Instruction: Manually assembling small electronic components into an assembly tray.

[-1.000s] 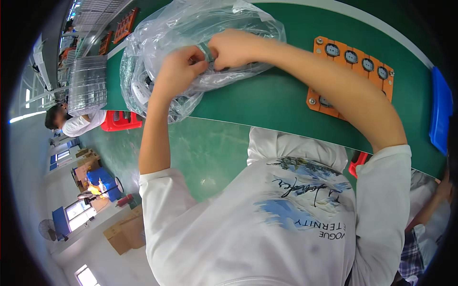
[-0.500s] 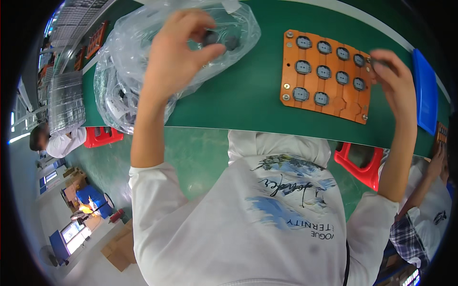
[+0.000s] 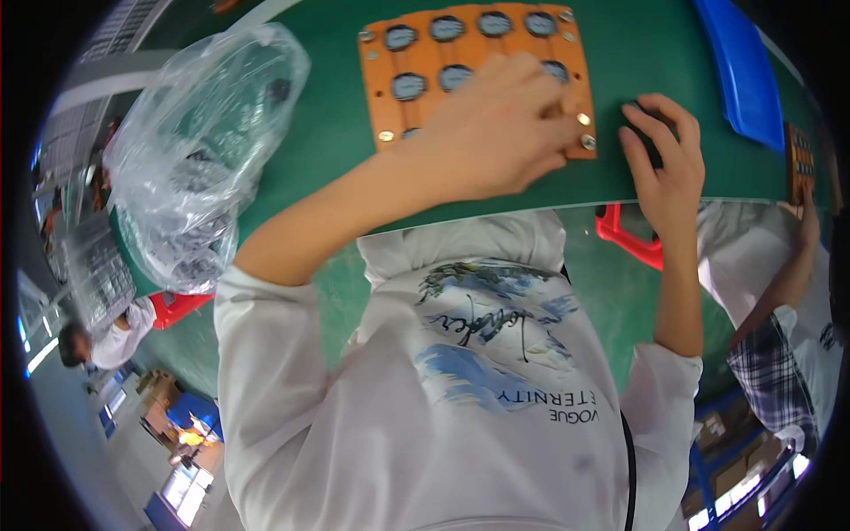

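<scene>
An orange plate (image 3: 434, 55) with rows of shaped pockets lies on the green table. Several of its pockets hold grey-black rounded parts (image 3: 447, 28). My left hand (image 3: 491, 133) reaches across the plate's near half and covers some pockets. Its fingers are bent together over the lower right pockets; whatever they pinch is hidden. Just right of the plate, my right hand (image 3: 670, 164) is curled above the table. A small dark part (image 3: 653, 149) shows between its thumb and fingers, too dim to name more exactly.
On the left, a clear plastic bag (image 3: 212, 106) with dark parts inside reaches the table's edge. A blue tray (image 3: 739, 75) stands at the right. Beyond it, a person's arm (image 3: 792, 239) reaches to another orange plate (image 3: 799, 164). A red stool (image 3: 629, 237) is below the table.
My left hand has moved from above the plastic bag rightward onto the orange plate. My right hand has come away from the plate's right edge. The whole view has shifted.
</scene>
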Motion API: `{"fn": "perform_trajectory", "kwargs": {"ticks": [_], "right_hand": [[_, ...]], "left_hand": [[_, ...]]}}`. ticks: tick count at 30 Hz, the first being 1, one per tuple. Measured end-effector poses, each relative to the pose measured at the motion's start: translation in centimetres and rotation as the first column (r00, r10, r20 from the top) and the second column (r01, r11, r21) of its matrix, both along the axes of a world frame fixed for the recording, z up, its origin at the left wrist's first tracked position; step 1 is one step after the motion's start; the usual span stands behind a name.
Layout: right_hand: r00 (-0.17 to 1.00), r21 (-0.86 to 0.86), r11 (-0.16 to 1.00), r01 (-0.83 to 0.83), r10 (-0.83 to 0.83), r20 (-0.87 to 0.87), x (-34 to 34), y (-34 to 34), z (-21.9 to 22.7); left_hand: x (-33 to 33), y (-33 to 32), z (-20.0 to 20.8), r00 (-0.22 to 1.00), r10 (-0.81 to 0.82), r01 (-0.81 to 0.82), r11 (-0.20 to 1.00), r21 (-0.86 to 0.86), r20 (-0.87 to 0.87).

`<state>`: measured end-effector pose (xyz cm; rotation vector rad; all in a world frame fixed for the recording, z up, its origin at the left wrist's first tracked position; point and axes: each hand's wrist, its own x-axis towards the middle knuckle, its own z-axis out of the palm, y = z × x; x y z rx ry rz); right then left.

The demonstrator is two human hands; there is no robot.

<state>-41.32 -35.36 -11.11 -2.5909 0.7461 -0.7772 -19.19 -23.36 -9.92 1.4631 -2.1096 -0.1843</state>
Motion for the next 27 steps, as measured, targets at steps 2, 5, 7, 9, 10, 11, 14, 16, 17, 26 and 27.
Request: {"fn": "perform_trajectory", "kwargs": {"ticks": [2, 5, 7, 9, 10, 11, 14, 16, 17, 26, 27], "right_hand": [[1.000, 0.023, 1.000, 0.010, -0.010, 0.009, -0.4, 0.0, -0.1], [1.000, 0.163, 0.987, 0.001, 0.004, -0.030, -1.0, 0.1, 0.0], [0.999, 0.141, 0.990, -0.001, 0.007, -0.046, -1.2, -0.3, 0.1], [0.998, 0.118, 0.993, -0.010, 0.018, -0.061, -1.3, -0.6, 0.1], [0.998, 0.107, 0.994, -0.026, 0.033, -0.060, -1.2, -0.7, 0.0], [0.997, 0.096, 0.995, -0.042, 0.048, -0.060, -1.1, -0.8, 0.0], [0.992, 0.113, 0.993, -0.041, 0.054, -0.116, -1.0, -1.0, 0.9], [0.989, 0.206, 0.978, -0.019, 0.048, -0.139, -0.8, -0.7, 2.0], [0.986, 0.295, 0.956, 0.006, 0.043, -0.161, -0.8, -0.7, 2.5], [0.977, 0.306, 0.944, -0.124, 0.170, -0.128, -0.3, -2.5, 3.0], [0.978, 0.303, 0.945, -0.120, 0.165, -0.129, -0.3, -2.6, 3.0]], "left_hand": [[0.8, 0.5, 0.8, 0.999, -0.032, 0.031, 0.998, 0.052, 0.031], [1.7, 0.8, 0.8, 0.999, -0.017, 0.019, 0.998, 0.068, -0.042], [2.1, 0.8, 1.2, 0.999, -0.034, 0.035, 0.995, 0.098, -0.008], [2.3, 0.8, 1.2, 0.998, -0.058, 0.055, 0.992, 0.117, 0.029], [2.2, 0.8, 1.2, 0.998, -0.058, 0.054, 0.991, 0.121, 0.029], [2.2, 0.6, 1.3, 0.997, -0.072, 0.070, 0.992, 0.108, 0.008], [2.2, 0.3, 1.7, 0.997, -0.080, 0.079, 0.993, 0.086, 0.016], [2.2, 0.2, 2.2, 0.996, -0.076, 0.073, 0.995, 0.075, 0.043], [2.2, 0.2, 2.6, 0.997, -0.061, 0.057, 0.995, 0.083, 0.050], [2.5, 0.5, 2.9, 0.996, -0.086, 0.082, 0.986, 0.144, 0.022], [2.3, 0.4, 2.8, 0.997, -0.071, 0.066, 0.989, 0.134, 0.033]]}}
